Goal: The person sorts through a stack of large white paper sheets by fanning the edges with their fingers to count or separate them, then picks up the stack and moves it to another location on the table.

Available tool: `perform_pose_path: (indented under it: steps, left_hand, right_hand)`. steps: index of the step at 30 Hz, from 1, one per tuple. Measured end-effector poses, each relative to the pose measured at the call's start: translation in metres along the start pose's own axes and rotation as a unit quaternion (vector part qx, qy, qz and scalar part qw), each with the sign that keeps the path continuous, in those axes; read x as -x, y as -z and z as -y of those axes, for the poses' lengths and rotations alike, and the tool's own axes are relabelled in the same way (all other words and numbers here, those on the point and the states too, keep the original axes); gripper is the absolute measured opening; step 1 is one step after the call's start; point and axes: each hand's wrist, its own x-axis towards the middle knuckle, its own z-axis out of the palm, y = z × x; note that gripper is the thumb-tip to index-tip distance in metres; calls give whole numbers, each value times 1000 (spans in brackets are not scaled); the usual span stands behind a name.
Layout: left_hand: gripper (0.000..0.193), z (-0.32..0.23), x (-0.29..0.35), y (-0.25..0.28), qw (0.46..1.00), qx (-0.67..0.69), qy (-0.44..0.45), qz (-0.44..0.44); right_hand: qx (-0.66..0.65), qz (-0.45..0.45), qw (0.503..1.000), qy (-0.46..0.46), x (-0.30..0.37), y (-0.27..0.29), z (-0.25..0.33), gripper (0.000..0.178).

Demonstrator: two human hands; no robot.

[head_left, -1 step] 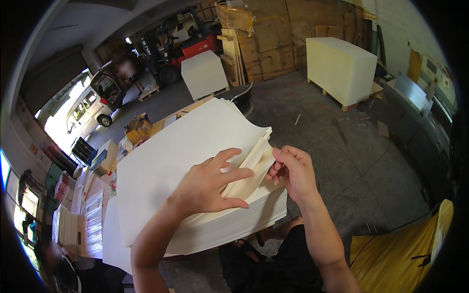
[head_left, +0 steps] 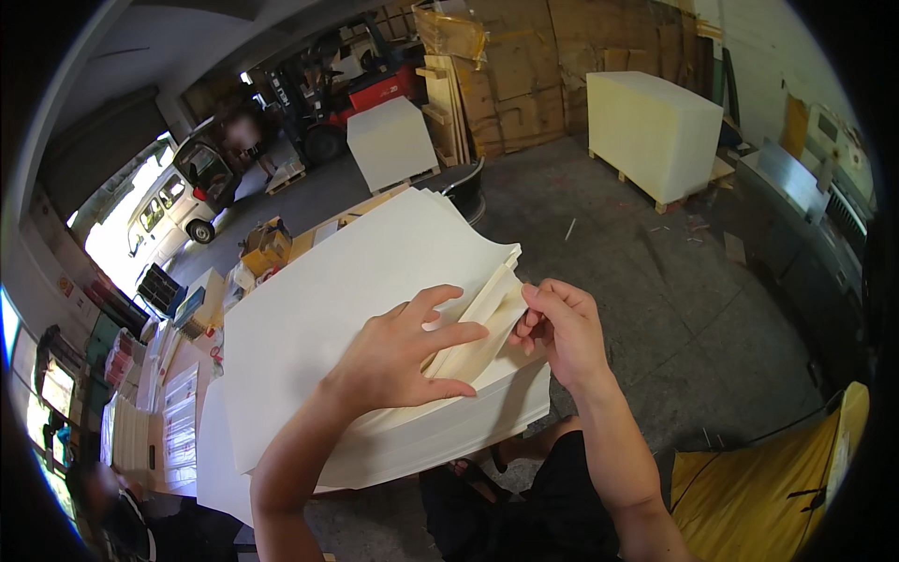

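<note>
Through the head camera I see the left hand [head_left: 398, 351] spread, its fingers apart over a stack of white sheets [head_left: 318, 272]. The right hand [head_left: 567, 328] pinches the curled-up edge [head_left: 506, 311] between thumb and fingers. Beyond, I make out two pale blocks [head_left: 646, 136] on pallets, a red forklift [head_left: 382, 90] and, further left, a van [head_left: 164, 214].

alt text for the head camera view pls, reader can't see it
A person's right hand pinches the curled edges of sheets on a large white stack, while the left hand spreads its fingers above it. Behind are two pale blocks, a red forklift and a van.
</note>
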Motion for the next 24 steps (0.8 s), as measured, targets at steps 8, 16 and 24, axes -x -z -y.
perform_pose_path:
  steps: [8,16,24]
  left_hand:
    - [56,8,0,1,999,34,8,6]
    - [76,-3,1,-11,995,-90,-35,8]
    - [85,-2,0,-17,986,-155,-65,-10]
  right_hand:
    - [437,-134,810,367,24,11,-24,28]
    - [551,157,745,342,40,3,-23,39]
    - [546,162,762,308,40,7,-30,34]
